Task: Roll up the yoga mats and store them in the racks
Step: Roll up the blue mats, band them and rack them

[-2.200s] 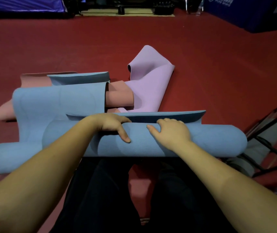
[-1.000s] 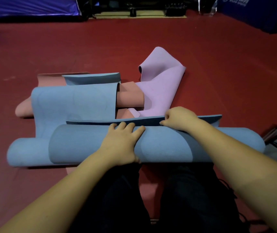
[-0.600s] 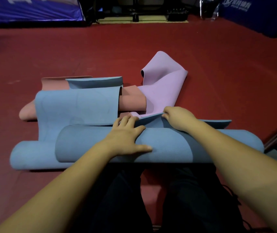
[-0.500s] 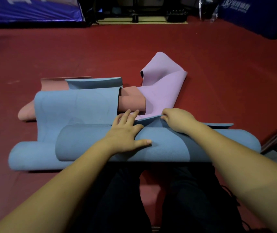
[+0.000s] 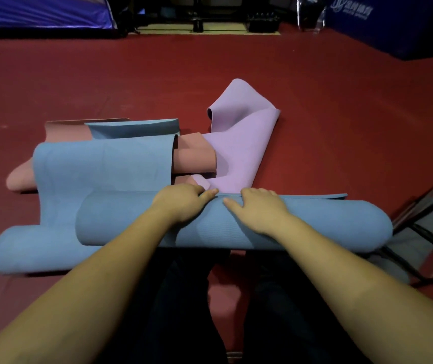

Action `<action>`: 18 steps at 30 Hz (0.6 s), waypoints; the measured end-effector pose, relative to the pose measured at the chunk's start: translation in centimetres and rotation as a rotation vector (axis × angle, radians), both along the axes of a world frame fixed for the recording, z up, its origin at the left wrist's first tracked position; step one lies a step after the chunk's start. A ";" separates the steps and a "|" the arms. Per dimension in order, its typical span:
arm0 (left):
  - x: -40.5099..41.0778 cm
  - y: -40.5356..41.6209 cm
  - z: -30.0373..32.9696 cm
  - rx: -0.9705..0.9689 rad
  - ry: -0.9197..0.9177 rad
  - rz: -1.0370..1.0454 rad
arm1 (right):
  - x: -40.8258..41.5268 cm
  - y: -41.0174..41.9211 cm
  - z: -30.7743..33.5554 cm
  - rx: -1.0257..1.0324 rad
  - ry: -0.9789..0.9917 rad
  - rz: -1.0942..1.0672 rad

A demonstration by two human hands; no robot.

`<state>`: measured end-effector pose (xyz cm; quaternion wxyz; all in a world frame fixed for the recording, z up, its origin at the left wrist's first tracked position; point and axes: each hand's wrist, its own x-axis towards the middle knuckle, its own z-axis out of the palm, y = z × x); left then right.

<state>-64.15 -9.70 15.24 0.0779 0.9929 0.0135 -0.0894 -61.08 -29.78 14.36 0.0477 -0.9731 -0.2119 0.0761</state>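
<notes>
From the head view, the rolled blue mat [image 5: 315, 227] lay across the red floor [image 5: 341, 106] just before the person's legs. The left hand [image 5: 181, 203] gripped its far edge, fingers curled over. The right hand [image 5: 258, 208] pressed its top, fingers spread. Beyond the roll lay the purple mat [image 5: 241, 137] and pink mat [image 5: 194, 160]; a black rack [image 5: 425, 211] stood right of it.

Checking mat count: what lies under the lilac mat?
A pink mat runs under the lilac mat, its rolled end showing at the left edge. How far it continues beneath is covered.
</notes>
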 end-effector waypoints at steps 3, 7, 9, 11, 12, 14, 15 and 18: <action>-0.3 0.0 -0.2 -0.013 -0.158 0.046 | -0.3 0.6 -0.7 -0.016 -0.112 -0.038; -3.3 -0.4 -0.9 -0.237 -0.748 0.005 | 0.7 0.2 -0.6 0.030 -0.094 -0.018; -6.7 -1.9 -2.3 -0.481 -0.706 0.077 | 1.6 0.2 -0.6 0.031 -0.047 -0.024; -10.2 -4.3 -3.8 -0.774 -0.407 0.307 | 2.6 0.3 -0.7 0.016 0.007 -0.038; -11.0 -5.1 -4.7 -1.006 -0.241 0.505 | 3.1 0.4 -0.7 0.008 0.032 -0.040; -10.5 -5.4 -6.4 -1.532 0.072 0.984 | 3.9 0.7 -0.6 -0.008 0.084 -0.022; -9.8 -5.2 -7.1 -1.748 0.150 1.143 | 4.2 0.8 -0.5 -0.018 0.113 -0.009; -7.7 -4.9 -7.6 -2.044 0.051 1.326 | 4.9 1.6 -0.2 -0.040 0.175 0.012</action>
